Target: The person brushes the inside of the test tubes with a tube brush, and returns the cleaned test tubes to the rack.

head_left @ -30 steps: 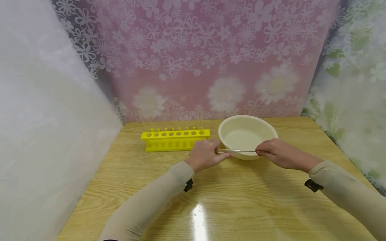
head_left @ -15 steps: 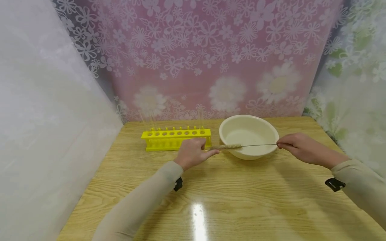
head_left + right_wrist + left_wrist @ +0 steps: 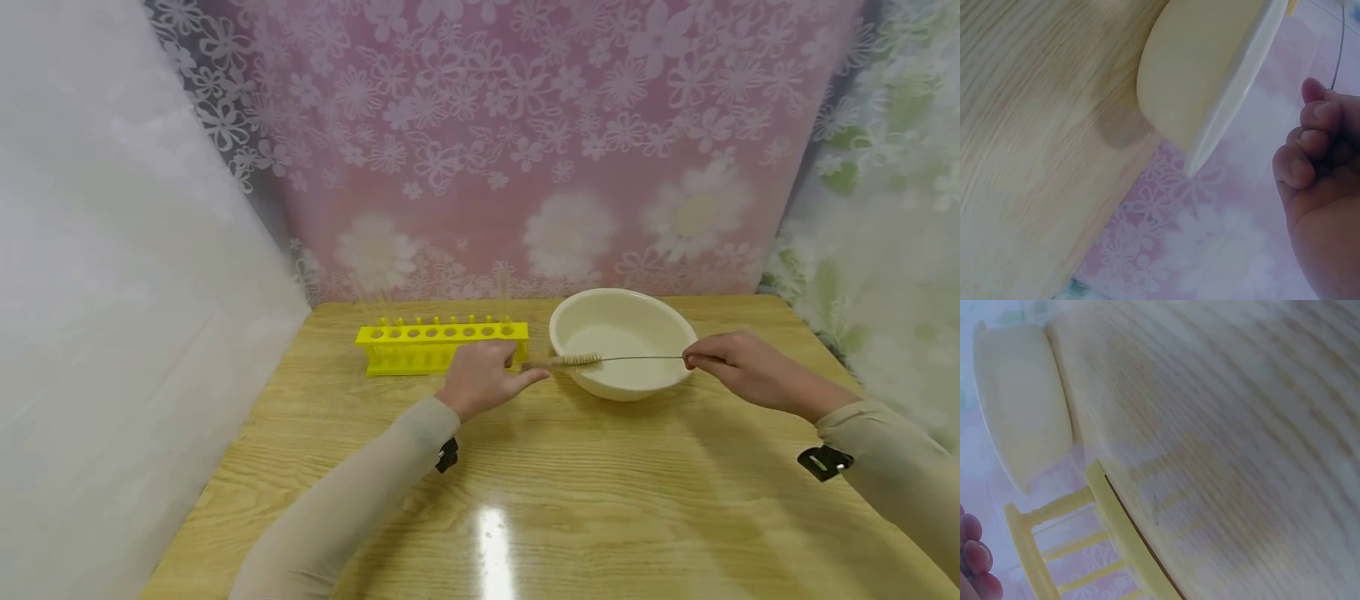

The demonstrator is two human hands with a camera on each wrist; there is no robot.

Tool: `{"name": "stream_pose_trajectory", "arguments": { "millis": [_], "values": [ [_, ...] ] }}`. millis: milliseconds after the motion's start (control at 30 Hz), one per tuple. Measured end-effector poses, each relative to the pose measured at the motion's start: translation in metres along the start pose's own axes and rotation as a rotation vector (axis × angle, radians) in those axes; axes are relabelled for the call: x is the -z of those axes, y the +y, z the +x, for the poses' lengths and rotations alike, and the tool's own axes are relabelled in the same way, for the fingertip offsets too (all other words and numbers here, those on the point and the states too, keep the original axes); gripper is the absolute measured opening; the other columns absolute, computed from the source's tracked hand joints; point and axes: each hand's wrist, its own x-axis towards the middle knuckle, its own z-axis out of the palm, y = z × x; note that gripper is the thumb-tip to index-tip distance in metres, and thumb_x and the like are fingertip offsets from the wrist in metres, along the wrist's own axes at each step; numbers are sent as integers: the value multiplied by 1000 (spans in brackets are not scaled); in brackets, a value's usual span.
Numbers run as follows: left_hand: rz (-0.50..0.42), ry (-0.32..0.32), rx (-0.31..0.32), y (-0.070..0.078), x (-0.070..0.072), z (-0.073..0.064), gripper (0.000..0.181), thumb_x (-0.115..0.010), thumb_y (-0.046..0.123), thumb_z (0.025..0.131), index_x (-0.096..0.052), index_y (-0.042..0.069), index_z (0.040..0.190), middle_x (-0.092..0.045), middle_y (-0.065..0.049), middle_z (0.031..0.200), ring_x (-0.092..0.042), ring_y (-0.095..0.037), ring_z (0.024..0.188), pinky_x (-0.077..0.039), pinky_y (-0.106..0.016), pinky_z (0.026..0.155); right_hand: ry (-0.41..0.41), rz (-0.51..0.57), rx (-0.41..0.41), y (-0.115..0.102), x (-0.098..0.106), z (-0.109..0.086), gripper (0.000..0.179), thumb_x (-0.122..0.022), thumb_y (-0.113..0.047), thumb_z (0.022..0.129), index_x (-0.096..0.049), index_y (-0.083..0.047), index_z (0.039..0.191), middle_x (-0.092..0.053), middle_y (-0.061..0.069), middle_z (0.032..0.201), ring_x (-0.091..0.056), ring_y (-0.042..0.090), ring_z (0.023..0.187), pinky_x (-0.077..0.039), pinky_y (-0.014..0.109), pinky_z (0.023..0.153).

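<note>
Near the rack's front right, my left hand (image 3: 483, 379) grips a clear glass test tube (image 3: 537, 364), mostly hidden by the fingers. A test tube brush (image 3: 581, 360) lies level, its pale bristles partly inside the tube's mouth and partly out. My right hand (image 3: 738, 371) pinches the far end of the brush's thin wire handle (image 3: 641, 357), at the right rim of the cream basin (image 3: 622, 387). Curled fingers (image 3: 1313, 144) and the twisted wire (image 3: 1339, 53) show in the right wrist view. Only a few fingertips (image 3: 979, 555) of the left hand appear in the left wrist view.
A yellow test tube rack (image 3: 420, 335) stands behind my left hand, several clear tubes upright at its two ends. The basin sits to its right on the wooden table (image 3: 600, 492). A pink flowered sheet (image 3: 465, 150) hangs behind, with pale sheets at both sides.
My right hand has moved right, drawing the brush's bristles partly out of the tube. My left hand has shifted slightly left. Over the last half second both hands stay almost in place.
</note>
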Motion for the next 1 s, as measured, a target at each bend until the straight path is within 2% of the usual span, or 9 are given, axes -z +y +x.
{"name": "stream_pose_trajectory", "arguments": {
  "millis": [100,267,367,500,633,767,1000],
  "values": [
    [0,-11,6,2,0,1,59,-69,69,83,-41,21,62,-34,7,51,-22,-6,43,-18,-22,41,-4,-3,0,-6,0,2,19,-62,-3,98,-74,-5,113,-76,-2,102,-72,20,93,-57,32,75],
    [-5,-55,-29,9,-3,6,55,-66,71,84,-47,23,65,-45,11,54,-35,-4,41,-27,-21,39,-56,4,14,-22,-6,14,19,-60,-8,101,-73,-7,114,-73,-2,107,-71,22,97,-57,35,77],
    [5,-76,-35,13,-4,8,54,-62,73,86,-49,24,67,-48,12,56,-38,-4,42,-29,-21,39,-73,29,22,-30,-14,23,19,-59,-8,101,-73,-6,115,-73,-1,107,-70,23,98,-57,36,79],
    [16,-79,-36,19,-6,10,55,-61,74,85,-47,24,67,-46,12,56,-37,-5,43,-28,-21,40,-79,76,34,-37,-27,33,19,-59,-5,101,-73,-6,113,-74,1,105,-71,21,96,-57,36,79],
    [26,-62,-63,26,-8,13,57,-59,75,86,-44,24,65,-42,11,54,-33,-4,43,-25,-21,40,-108,130,98,-46,-42,49,18,-58,-7,102,-74,-8,110,-74,2,105,-70,19,93,-55,33,76],
    [43,-55,-65,30,-9,13,59,-62,73,85,-41,22,64,-36,9,53,-27,-5,44,-21,-21,40,-116,159,143,-52,-54,59,18,-58,-6,101,-74,-10,106,-75,5,102,-66,14,83,-51,30,70],
    [42,-71,-47,29,-10,9,59,-64,71,85,-40,22,63,-35,9,52,-25,-6,43,-20,-22,39,-119,129,133,-57,-57,63,19,-59,-7,101,-72,-19,97,-70,-10,90,-53,1,71,-46,27,68]
  ]
}}
